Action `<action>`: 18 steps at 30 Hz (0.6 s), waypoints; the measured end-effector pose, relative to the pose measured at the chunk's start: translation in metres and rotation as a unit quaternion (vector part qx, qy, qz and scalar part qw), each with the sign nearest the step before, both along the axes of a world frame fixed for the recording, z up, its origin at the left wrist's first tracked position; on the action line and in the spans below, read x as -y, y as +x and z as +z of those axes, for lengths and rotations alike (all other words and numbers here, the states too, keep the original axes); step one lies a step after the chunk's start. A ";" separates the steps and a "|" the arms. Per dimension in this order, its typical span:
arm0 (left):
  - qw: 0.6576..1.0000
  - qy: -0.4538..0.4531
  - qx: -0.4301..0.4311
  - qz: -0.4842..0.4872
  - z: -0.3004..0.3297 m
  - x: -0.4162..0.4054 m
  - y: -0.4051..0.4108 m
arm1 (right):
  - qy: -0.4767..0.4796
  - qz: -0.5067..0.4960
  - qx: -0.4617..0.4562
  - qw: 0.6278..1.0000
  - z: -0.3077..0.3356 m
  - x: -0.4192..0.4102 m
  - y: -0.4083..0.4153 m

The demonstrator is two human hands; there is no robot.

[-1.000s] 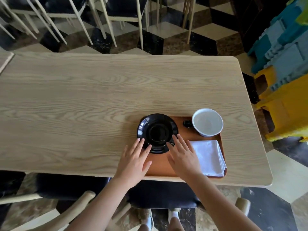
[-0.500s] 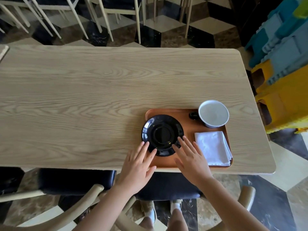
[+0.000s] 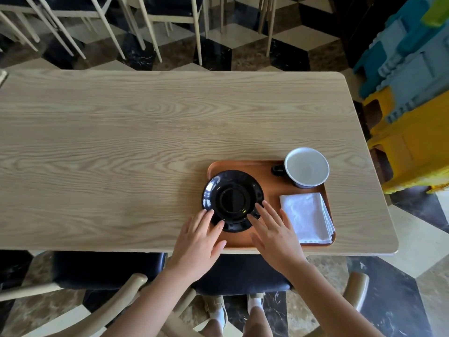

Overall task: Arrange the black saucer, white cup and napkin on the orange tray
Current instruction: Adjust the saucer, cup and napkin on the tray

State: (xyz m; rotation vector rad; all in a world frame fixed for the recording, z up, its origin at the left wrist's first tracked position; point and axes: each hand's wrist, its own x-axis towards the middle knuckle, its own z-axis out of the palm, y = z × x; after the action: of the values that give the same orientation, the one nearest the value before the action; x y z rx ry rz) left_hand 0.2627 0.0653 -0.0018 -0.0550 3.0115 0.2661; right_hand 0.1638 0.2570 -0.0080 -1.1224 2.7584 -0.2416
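Observation:
The orange tray lies at the near right of the wooden table. On its left part rests the black saucer, overhanging the tray's left rim. The white cup with a dark handle stands at the tray's far right corner. A folded white napkin lies at the near right. My left hand has its fingers spread, fingertips touching the saucer's near left rim. My right hand is flat and spread too, fingertips on the saucer's near right rim.
The wooden table stretches far to the left. A dark-cushioned chair sits under the near edge. Pale chair legs stand beyond the far edge. Yellow and blue plastic crates are stacked at the right.
The saucer now sits slightly nearer the tray's left part than a second ago. Both hands stay at its near rim with spread fingers. The view has shifted.

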 end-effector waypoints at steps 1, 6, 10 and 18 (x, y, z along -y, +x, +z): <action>1.000 0.002 -0.010 0.004 0.002 -0.001 -0.005 | -0.017 0.002 -0.005 1.000 0.002 0.000 -0.002; 0.992 0.038 -0.118 -0.018 0.027 -0.016 -0.068 | -0.152 -0.056 -0.061 0.985 0.027 -0.008 -0.044; 0.991 0.067 -0.118 -0.004 0.047 -0.037 -0.138 | -0.133 -0.163 -0.094 0.973 0.050 -0.030 -0.101; 0.996 0.089 -0.018 0.020 0.035 -0.080 -0.209 | -0.028 -0.237 0.017 0.971 0.052 -0.062 -0.166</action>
State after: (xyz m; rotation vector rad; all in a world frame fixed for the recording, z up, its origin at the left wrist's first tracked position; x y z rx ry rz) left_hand 0.0542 0.1448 0.0333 -0.0969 3.0096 0.5424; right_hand -0.0023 0.3187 0.0436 -0.4439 2.9630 -0.3898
